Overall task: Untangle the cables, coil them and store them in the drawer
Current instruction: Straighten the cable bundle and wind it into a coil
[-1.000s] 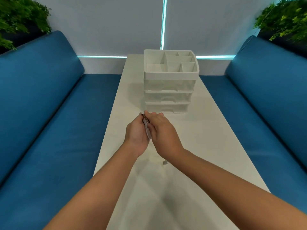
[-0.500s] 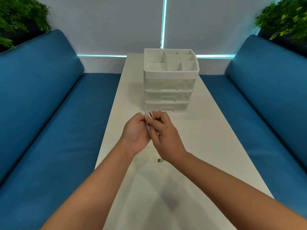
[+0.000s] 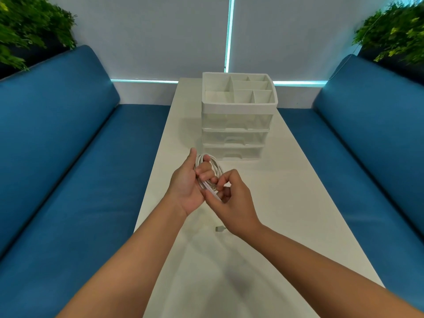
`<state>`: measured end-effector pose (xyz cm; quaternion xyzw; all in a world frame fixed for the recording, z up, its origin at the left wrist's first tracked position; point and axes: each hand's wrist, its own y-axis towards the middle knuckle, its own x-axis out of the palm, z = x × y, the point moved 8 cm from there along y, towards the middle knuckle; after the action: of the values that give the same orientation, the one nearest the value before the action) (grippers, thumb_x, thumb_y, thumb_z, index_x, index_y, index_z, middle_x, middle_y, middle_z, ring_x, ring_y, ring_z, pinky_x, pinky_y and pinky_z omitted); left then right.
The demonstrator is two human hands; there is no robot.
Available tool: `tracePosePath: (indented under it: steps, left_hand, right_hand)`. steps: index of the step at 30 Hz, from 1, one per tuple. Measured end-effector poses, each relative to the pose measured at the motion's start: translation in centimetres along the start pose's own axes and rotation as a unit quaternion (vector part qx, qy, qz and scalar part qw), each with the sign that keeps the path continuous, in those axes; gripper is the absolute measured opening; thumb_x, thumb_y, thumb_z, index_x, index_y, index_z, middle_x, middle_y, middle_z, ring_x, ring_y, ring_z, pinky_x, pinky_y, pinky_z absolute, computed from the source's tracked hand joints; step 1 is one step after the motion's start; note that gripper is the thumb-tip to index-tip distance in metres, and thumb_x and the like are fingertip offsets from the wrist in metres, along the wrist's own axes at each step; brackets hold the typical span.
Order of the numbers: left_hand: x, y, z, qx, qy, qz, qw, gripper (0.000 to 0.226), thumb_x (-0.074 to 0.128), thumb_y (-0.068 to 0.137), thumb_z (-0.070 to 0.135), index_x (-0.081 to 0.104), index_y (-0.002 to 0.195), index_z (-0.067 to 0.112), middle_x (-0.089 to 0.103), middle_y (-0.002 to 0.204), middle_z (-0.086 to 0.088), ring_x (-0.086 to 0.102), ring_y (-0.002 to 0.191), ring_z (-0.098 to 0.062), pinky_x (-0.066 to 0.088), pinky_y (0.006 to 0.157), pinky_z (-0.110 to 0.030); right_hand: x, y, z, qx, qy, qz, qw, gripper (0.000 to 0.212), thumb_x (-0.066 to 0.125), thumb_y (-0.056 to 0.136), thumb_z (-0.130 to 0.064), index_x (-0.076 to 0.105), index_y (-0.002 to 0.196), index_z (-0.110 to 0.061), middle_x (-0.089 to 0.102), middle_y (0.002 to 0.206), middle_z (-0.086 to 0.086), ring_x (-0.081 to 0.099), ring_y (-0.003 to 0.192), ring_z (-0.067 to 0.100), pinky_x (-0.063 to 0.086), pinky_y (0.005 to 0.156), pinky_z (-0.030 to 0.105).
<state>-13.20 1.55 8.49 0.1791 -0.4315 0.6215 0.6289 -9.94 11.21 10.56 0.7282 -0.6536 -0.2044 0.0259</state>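
Observation:
A white cable (image 3: pixel 214 167) is wound in loops around the fingers of my left hand (image 3: pixel 190 183), which holds the coil above the white table (image 3: pixel 286 203). My right hand (image 3: pixel 231 198) pinches the cable's loose end close to the coil. A small grey plug (image 3: pixel 219 229) hangs just below my right wrist. Behind the hands stands a white drawer unit (image 3: pixel 237 125) with three clear drawers, all pushed in, and a divided tray on top.
Blue sofa seats (image 3: pixel 68 180) run along both sides of the narrow table. Green plants (image 3: pixel 29 26) sit behind the sofa backs at the top left and top right. A white wall with lit strips closes the far end.
My hands have parted slightly and my left palm has turned up, so the looped cable shows around its fingers. My right hand has shifted down onto the loose end.

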Motion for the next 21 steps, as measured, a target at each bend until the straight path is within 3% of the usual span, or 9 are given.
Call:
tracePosePath:
  steps: [4, 7, 11, 14, 17, 21]
  left_hand:
    - [-0.6, -0.4, 1.4, 0.018, -0.008, -0.005, 1.000, 0.053, 0.043, 0.093, 0.062, 0.051, 0.070, 0.015, 0.027, 0.038, 0.009, 0.026, 0.034, -0.006, 0.030, 0.042, -0.018]
    - [-0.3, -0.8, 3.0, 0.019, 0.002, -0.030, 0.999, 0.051, 0.041, 0.096, 0.058, 0.046, 0.067, 0.016, 0.026, 0.035, 0.010, 0.025, 0.030, -0.006, 0.023, 0.039, -0.017]
    - [-0.1, -1.1, 3.2, 0.008, 0.059, -0.035, 0.998, 0.053, 0.045, 0.095, 0.055, 0.052, 0.060, 0.015, 0.023, 0.036, 0.010, 0.022, 0.029, -0.005, 0.018, 0.037, -0.018]
    - [-0.1, -1.3, 3.0, 0.000, 0.109, -0.046, 0.993, 0.049, 0.050, 0.089, 0.054, 0.052, 0.059, 0.015, 0.023, 0.037, 0.010, 0.020, 0.029, -0.004, 0.016, 0.037, -0.018]
    - [-0.4, -1.6, 2.5, -0.013, 0.157, -0.060, 0.986, 0.051, 0.047, 0.090, 0.054, 0.053, 0.061, 0.013, 0.022, 0.038, 0.009, 0.020, 0.030, -0.004, 0.019, 0.035, -0.018]
    - [-1.1, -2.1, 2.1, -0.026, 0.204, -0.067, 0.976, 0.050, 0.051, 0.084, 0.057, 0.051, 0.062, 0.012, 0.021, 0.038, 0.009, 0.019, 0.031, -0.005, 0.017, 0.037, -0.020]
  right_hand:
    - [0.5, -0.7, 1.4, 0.008, -0.111, -0.144, 0.983, 0.027, 0.068, 0.081, -0.016, 0.042, 0.085, -0.022, 0.051, 0.057, -0.018, 0.045, 0.048, 0.008, 0.034, 0.053, 0.022]
    - [0.7, -1.2, 2.9, 0.008, -0.174, -0.245, 0.954, 0.019, 0.065, 0.089, -0.031, 0.048, 0.092, -0.025, 0.063, 0.074, -0.014, 0.053, 0.057, 0.005, 0.037, 0.058, 0.016]
    - [0.7, -1.2, 4.0, 0.027, -0.242, -0.338, 0.909, 0.031, 0.051, 0.094, -0.049, 0.058, 0.080, -0.023, 0.061, 0.060, -0.007, 0.055, 0.058, 0.004, 0.043, 0.064, 0.025]
    - [0.7, -0.9, 4.0, 0.014, -0.288, -0.393, 0.873, 0.032, 0.047, 0.096, -0.050, 0.054, 0.081, -0.023, 0.057, 0.064, -0.006, 0.058, 0.064, 0.012, 0.047, 0.068, 0.032]
    - [0.1, -0.3, 4.2, -0.007, -0.405, -0.421, 0.812, 0.031, 0.040, 0.098, -0.052, 0.044, 0.084, -0.024, 0.047, 0.063, -0.008, 0.051, 0.071, 0.024, 0.039, 0.067, 0.034]
    - [-1.4, 1.3, 3.6, -0.013, -0.392, -0.407, 0.825, 0.033, 0.050, 0.091, -0.056, 0.050, 0.075, -0.028, 0.048, 0.060, -0.009, 0.048, 0.066, 0.012, 0.034, 0.065, 0.028]
